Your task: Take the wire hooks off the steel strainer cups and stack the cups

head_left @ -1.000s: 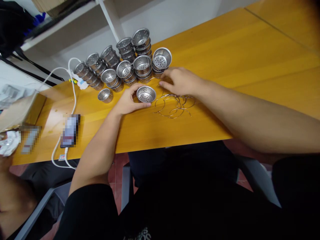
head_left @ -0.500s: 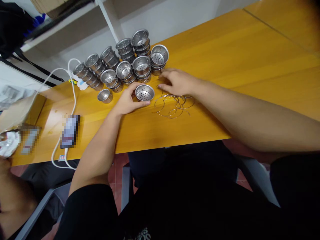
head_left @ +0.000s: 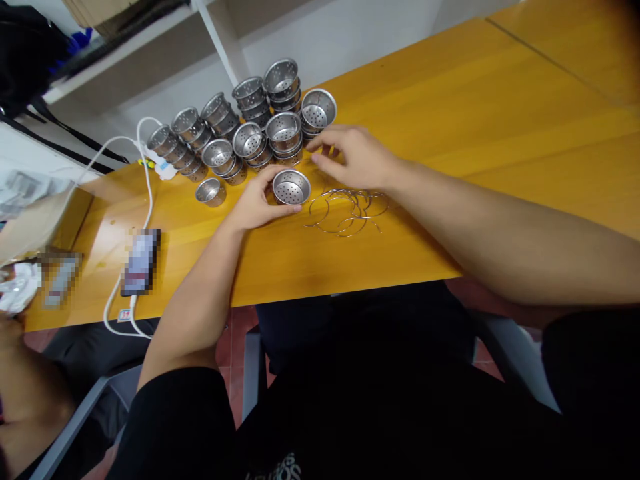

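Note:
My left hand (head_left: 261, 200) is curled round a small perforated metal cup (head_left: 291, 187), thumb in front and fingers behind. The cup stands upright on the table, its open mouth facing up. To its upper right, my right hand (head_left: 350, 155) hovers with thumb and forefinger apart and nothing visible between them. Its fingertips are close to the base of a stack of perforated cups (head_left: 319, 110); whether they touch it I cannot tell. Below my right hand lies a loose tangle of thin curved metal wires (head_left: 350, 210). A single smaller-looking cup (head_left: 211, 192) stands left of my left hand.
Several more stacks of perforated cups (head_left: 249, 140) line the back of the table (head_left: 450, 100). A phone (head_left: 141, 263) with a white cable (head_left: 149, 193) lies at left. Beyond it are a cardboard box (head_left: 70, 220) and another person's arm (head_left: 30, 380).
My right hand has shifted slightly up and left, its fingertips now lower against the nearest stack's base. The cup in my left hand has moved a touch to the right.

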Demonstrator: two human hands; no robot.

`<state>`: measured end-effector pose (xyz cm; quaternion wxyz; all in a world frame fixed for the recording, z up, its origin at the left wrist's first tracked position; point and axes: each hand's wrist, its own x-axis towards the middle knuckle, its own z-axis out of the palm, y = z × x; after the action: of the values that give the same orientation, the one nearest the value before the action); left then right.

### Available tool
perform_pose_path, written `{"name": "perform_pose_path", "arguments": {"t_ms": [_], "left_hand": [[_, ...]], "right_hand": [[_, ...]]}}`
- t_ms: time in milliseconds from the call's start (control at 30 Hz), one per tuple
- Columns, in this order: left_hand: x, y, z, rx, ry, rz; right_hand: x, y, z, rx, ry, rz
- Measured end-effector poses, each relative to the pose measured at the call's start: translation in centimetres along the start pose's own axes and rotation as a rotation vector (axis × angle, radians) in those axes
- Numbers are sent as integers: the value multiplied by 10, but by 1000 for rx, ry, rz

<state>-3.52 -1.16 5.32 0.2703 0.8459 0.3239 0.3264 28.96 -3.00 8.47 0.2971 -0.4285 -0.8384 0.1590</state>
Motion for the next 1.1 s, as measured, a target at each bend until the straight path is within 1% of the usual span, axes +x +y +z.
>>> {"name": "perform_pose_path", "arguments": {"t_ms": [100,167,367,467,600,733,833,900,967,1100], "left_hand": [[0,7,1,1,-15,26],[0,11,1,2,-29,31],[1,17,2,-11,-37,38],[1,16,2,-22,-33,21],[1,6,2,-45,12,-9],[2,-13,3,-79,22,-27],[2,-25,5,-100,27,-20],[2,-29,6,-117,52,-14],[1,-30,7,-126,67,-27],[0,-32,8,-117,37,-43]], "right_hand": [[-2,-16,0,-11,-84,-96],[-1,-20,2,-30,-104,-115],[0,-17,6,-24,-92,-33],[0,-12,6,-10,-53,-22],[2,-3,5,9,22,41],[3,6,2,136,102,101],[2,3,-1,202,148,117],[0,-4,-3,203,147,121],[-4,-14,-4,176,117,119],[-7,-27,0,84,42,99]]}}
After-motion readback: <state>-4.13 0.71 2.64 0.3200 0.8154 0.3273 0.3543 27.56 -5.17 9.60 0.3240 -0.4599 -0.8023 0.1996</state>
